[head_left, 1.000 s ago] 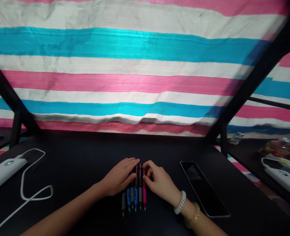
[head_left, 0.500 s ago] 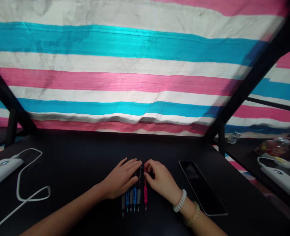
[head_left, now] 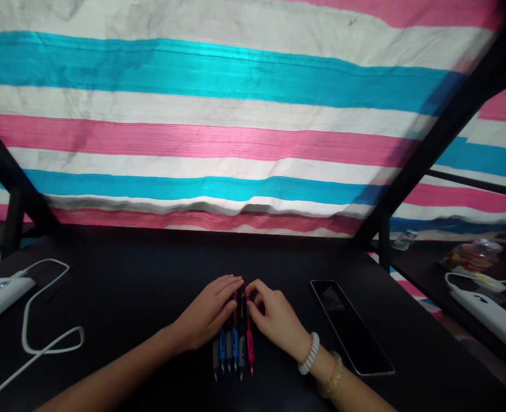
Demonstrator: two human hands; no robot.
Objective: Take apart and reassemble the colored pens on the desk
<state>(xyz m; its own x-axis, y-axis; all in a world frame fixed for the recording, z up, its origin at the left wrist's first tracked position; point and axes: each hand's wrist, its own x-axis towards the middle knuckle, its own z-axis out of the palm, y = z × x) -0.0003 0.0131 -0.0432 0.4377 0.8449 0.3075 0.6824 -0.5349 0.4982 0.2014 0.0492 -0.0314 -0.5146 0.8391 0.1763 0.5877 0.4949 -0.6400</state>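
Note:
Several pens lie side by side on the black table [head_left: 150,263], tips toward me. Among them are a grey pen [head_left: 215,357], a blue pen [head_left: 235,346] and, at the right end, a pink pen [head_left: 250,343]. Over the upper part of the left pens rests my left hand [head_left: 207,312], its fingers stretched out and its thumb lower down, hiding their far ends. My right hand [head_left: 276,317] pinches the far end of the pink pen between thumb and fingertips. The pink pen lies close beside the grey pen to its left.
Right of my right hand lies a dark phone or tablet [head_left: 351,326]. A white device [head_left: 4,300] with a looping white cable [head_left: 25,326] is at the left. Black frame bars stand at both sides, before a striped sheet [head_left: 218,143]. Another table at right holds a jar [head_left: 475,254].
My right hand has brought the pink pen left, closing the gap to the row. The fingers of my left hand have drawn closer together over the pens.

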